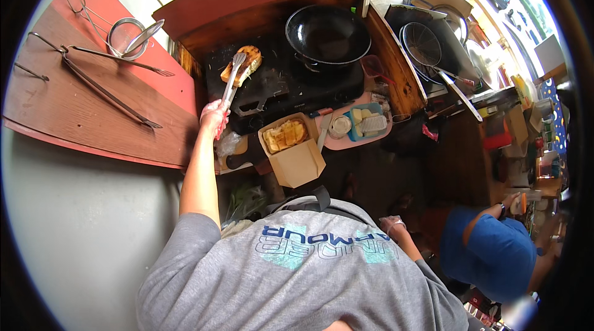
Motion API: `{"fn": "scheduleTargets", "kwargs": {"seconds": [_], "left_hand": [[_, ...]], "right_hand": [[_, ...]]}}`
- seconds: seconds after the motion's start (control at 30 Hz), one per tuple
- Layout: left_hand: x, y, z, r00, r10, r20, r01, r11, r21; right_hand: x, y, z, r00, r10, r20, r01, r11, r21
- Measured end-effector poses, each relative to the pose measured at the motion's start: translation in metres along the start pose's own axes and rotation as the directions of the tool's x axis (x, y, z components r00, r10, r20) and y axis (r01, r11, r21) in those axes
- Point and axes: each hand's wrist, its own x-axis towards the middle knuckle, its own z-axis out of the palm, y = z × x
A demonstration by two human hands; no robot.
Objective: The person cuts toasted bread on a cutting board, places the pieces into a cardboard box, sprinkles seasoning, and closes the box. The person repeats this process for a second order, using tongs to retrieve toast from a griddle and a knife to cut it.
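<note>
My left hand (215,117), in a clear plastic glove, grips metal tongs with red handles (230,87). The tongs' scalloped tips rest on a browned, filled toast sandwich (250,63), which sits on the black stove top (278,71). Close to my body, my right hand (392,225), also gloved, hangs beside my shirt; its fingers are too small and dim to read. An open cardboard food box (297,164) stands on the near edge of the counter, between my hands. Cut, browned toast pieces (284,136) fill it.
A black wok (328,36) sits on the stove's right. A pink tray (383,138) carries a knife (323,132), a lidded jar (339,126) and a blue tub (366,120). Strainers (127,38) and more tongs (111,59) hang at left. A person in blue (487,247) stands behind right.
</note>
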Motion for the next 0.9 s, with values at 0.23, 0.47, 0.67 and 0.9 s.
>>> {"fn": "scheduleTargets", "kwargs": {"seconds": [0.23, 0.47, 0.67, 0.9], "left_hand": [[0.041, 0.021, -0.005, 0.841, 0.436, -0.32, -0.304, 0.87, 0.389], [-0.038, 0.041, -0.016, 0.662, 0.742, -0.107, 0.082, 0.07, 0.994], [-0.112, 0.013, -0.014, 0.723, 0.686, -0.088, 0.177, -0.061, 0.982], [-0.189, -0.031, -0.013, 0.715, 0.616, -0.33, 0.132, 0.346, 0.929]], "right_hand": [[-0.006, 0.006, -0.012, 0.999, 0.032, 0.014, -0.032, 0.999, 0.014], [0.008, 0.03, -0.046, 0.992, 0.038, 0.118, -0.05, 0.994, 0.097], [0.047, 0.047, -0.095, 0.994, -0.002, 0.11, 0.029, 0.97, -0.242], [0.107, 0.083, -0.108, 0.979, 0.146, 0.142, -0.186, 0.923, 0.336]]}}
